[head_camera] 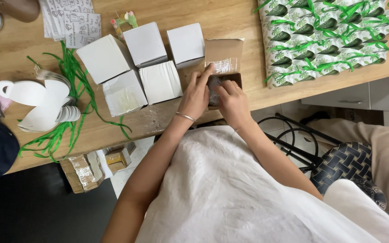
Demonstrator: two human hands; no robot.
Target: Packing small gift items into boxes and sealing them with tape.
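Both hands work at an open brown box (pixel 223 60) standing near the near edge of the wooden table (pixel 230 18), just right of a cluster of white boxes.

**Left hand.** The left hand (pixel 196 92) lies at the left wall of the brown box. Its index finger is stretched out and touches the box's raised flap, which is covered with shiny clear tape. The other fingers are loosely curled against the box side. A thin bracelet (pixel 185 117) sits on the wrist.

**Right hand.** The right hand (pixel 232 101) is at the near side of the box opening. Its fingers are bent over a dark wrapped item (pixel 213 85) inside the box and press on it. Whether they grip it fully cannot be told.

**Brown box.** The box is upright with its far flap folded back. The wrapped item sits in the opening, partly hidden by both hands.

**Surroundings.**
- Five white boxes (pixel 146 43) stand closed in two rows, left of the brown box; the nearest touches the left hand's side of the work area.
- Green ribbon (pixel 75 74) lies in a loose tangle farther left, beside white card cut-outs (pixel 41 96).
- Printed sheets (pixel 75 20) lie at the far left edge.
- Leaf-patterned packs tied with green ribbon (pixel 325 38) fill the far right of the table, well apart from the hands.
- Taped cartons (pixel 84 168) sit on the floor below the table.
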